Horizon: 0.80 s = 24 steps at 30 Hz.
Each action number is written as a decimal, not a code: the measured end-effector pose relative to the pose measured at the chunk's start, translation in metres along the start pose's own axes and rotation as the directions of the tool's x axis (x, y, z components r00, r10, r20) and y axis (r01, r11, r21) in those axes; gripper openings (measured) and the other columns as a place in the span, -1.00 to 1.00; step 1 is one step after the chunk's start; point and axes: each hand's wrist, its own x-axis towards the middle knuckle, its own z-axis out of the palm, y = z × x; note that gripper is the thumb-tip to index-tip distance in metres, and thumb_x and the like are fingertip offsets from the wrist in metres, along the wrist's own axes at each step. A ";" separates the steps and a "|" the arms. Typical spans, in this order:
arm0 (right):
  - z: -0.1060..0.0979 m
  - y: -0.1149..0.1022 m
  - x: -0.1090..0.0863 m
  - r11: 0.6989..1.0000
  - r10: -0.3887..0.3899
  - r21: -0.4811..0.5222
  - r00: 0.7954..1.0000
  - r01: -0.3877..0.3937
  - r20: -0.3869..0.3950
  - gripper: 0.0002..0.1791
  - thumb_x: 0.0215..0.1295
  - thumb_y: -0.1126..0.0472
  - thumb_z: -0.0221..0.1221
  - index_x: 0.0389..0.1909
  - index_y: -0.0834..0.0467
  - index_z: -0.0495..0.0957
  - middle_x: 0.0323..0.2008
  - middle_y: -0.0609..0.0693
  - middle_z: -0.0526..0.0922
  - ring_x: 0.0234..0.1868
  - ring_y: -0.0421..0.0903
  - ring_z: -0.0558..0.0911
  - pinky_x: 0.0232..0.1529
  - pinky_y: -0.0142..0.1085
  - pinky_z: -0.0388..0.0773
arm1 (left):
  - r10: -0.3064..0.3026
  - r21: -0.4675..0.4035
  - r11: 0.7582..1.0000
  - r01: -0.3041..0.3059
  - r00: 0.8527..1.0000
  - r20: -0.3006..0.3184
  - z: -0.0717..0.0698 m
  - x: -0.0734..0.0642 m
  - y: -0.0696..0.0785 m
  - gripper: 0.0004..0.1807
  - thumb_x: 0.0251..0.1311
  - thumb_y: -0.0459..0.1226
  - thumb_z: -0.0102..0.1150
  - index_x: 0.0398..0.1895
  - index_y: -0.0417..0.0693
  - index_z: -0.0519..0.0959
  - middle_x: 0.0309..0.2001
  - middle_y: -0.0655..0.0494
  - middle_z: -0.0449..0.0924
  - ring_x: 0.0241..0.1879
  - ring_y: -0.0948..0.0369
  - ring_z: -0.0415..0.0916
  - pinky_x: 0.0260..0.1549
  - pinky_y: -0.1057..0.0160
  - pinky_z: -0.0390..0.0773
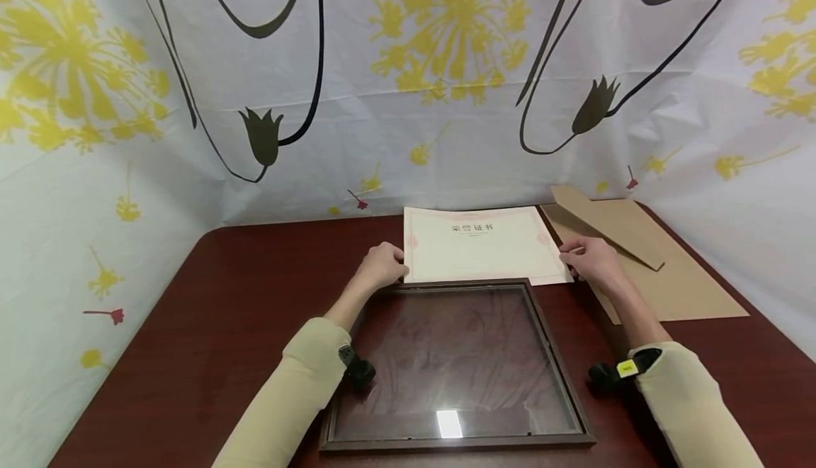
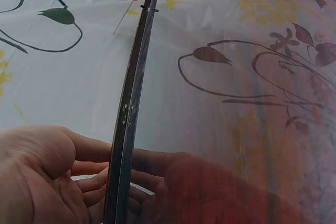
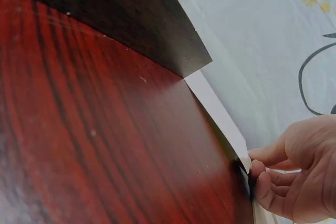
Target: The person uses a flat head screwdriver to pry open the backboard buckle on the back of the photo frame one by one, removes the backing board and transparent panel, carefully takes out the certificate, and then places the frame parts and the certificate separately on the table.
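Observation:
A cream certificate point(image 1: 478, 252) with Chinese lettering and a pink border lies beyond the far bar of a brown glazed picture frame point(image 1: 459, 445). My left hand point(image 1: 381, 267) has thumb and fingers at the paper's left edge, pinching it close to the frame's far left corner. In the left wrist view that hand point(image 2: 39, 169) is beside the dark frame bar point(image 2: 126, 108), its reflection in the glass. My right hand point(image 1: 593, 261) pinches the lower right of the certificate. In the right wrist view, thumb and fingertips point(image 3: 260, 167) hold the pale paper corner point(image 3: 223, 116).
Brown cardboard point(image 1: 676, 284) lies at the back right, with a raised flap point(image 1: 605, 226) near my right hand. The dark red tabletop point(image 1: 191, 355) extends to both sides. A white flowered curtain point(image 1: 357, 100) hangs behind and beside the table.

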 end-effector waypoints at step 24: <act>-0.008 -0.023 -0.010 0.998 -0.006 -0.058 0.999 0.009 0.053 -0.54 0.53 0.08 0.03 0.08 0.44 0.52 -0.21 0.29 0.64 -0.38 -0.01 0.63 -0.40 -0.21 0.52 | 0.015 -0.137 0.990 -0.010 0.999 0.033 -0.018 -0.015 -0.012 -0.67 0.39 -0.30 0.16 0.12 -0.31 0.60 -0.03 -0.12 0.66 -0.20 0.09 0.67 -0.16 0.13 0.62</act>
